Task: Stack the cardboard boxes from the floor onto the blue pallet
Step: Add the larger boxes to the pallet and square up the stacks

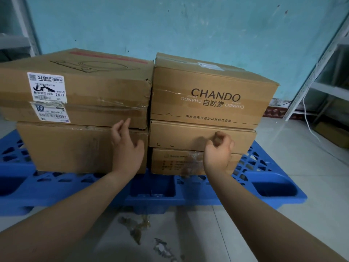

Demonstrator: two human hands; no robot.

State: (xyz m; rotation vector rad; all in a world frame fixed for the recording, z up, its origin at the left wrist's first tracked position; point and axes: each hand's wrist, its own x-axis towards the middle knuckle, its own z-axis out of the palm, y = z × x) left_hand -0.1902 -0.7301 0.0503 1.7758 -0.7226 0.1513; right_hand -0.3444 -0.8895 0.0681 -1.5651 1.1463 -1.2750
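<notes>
Head camera, looking down: a blue slatted plastic pallet (264,188) lies on a pale tiled floor (188,233) and carries five brown cardboard boxes in two columns that stand side by side; no box shows on the floor here.

Left column: a plain brown box (66,148) beneath a wider, dented brown box (90,86) sealed with clear tape. Right column: a small printed box (173,163) at the bottom, a flat plain box (185,135) in the middle, a tall printed box (207,110) on top.

The left hand (126,146) hovers before the plain box near its right edge, its grip open, fingers relaxed; contact cannot be told. The right hand (219,148) is before the flat box, its grip closed in a fist on nothing visible.

The boxes look stiff yet crushable at the corners, probably moderately heavy; best held under the bottom edges at opposite sides, since the tape looks slick.

Writing: the tall box reads "CHANDO" and "自然堂"; a white shipping label (47,87) on the dented box sits upside down, showing "8斤"; the small box begins "Happy", the rest blurred.
</notes>
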